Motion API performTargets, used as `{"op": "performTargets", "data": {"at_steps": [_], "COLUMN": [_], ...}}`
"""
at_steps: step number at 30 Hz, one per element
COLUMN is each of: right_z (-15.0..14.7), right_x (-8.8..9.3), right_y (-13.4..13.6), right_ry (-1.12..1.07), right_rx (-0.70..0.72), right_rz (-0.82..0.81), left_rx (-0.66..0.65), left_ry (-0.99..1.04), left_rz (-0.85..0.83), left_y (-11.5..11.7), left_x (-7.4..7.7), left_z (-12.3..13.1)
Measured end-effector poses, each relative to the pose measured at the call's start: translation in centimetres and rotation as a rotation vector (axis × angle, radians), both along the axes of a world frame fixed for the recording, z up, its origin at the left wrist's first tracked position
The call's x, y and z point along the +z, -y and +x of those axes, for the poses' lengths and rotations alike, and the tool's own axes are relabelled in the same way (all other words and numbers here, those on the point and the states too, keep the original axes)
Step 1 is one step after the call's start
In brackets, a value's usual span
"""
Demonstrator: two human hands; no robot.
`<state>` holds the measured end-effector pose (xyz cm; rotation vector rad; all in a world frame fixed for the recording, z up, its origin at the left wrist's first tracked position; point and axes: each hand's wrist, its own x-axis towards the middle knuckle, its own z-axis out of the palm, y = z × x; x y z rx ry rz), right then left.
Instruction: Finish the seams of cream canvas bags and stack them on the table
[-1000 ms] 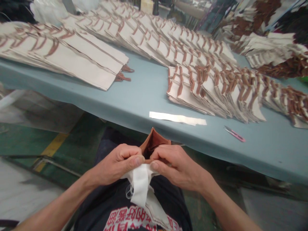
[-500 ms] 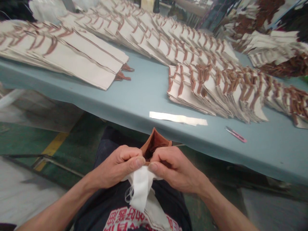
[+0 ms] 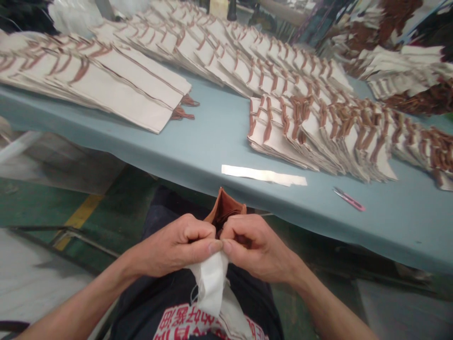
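Observation:
A white and brown cloth piece hangs over my lap, pinched at its upper edge by both hands. My left hand has its fingers curled and thumb pressed on the cloth. From the other side my right hand pinches the same edge, the two thumb tips touching. Beyond the fingers the brown part stands up like an open pocket. A loose white end with stray threads dangles below the thumbs. What lies under the fingertips is hidden.
Across the blue table lie a white strip, pink-handled thread snips, long cream pieces with brown straps at left, and rows of cream and brown pieces at right. The table's front edge is just beyond my hands.
My thumbs have come together over the cloth, closing the small gap between them. The brown part has shifted slightly left, and the dangling white end has swung a little.

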<state>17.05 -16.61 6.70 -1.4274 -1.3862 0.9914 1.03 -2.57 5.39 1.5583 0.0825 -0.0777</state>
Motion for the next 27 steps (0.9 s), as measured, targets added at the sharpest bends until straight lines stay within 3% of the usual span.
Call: {"op": "performTargets", "data": {"at_steps": [7, 11, 14, 17, 23, 27], "right_z": [0.0, 0.8, 1.6, 1.7, -0.9, -2.3], "right_x": [-2.3, -2.4, -1.6, -0.4, 0.3, -0.5], "right_y": [-1.0, -1.4, -1.4, -0.8, 1.3, 1.4], "right_ry": [-0.324, -0.136, 0.097, 0.156, 0.155, 0.097], "right_rx": [0.073, 0.001, -0.148, -0.303, -0.208, -0.347], "right_rz": [-0.090, -0.065, 0.077, 0.155, -0.150, -0.077], "left_rx": [0.131, 0.251, 0.283, 0.304, 0.414, 0.463], "left_ry": [0.022, 0.004, 0.005, 0.032, 0.109, 0.077], "left_rz": [-0.057, -0.027, -0.014, 0.082, 0.306, 0.346], "left_y": [1.3, 1.1, 0.6, 0.1, -0.4, -0.4], "left_x": [-0.3, -0.1, 0.1, 0.1, -0.5, -0.8], "left_z": [0.5, 0.7, 0.7, 0.6, 0.4, 0.3]}}
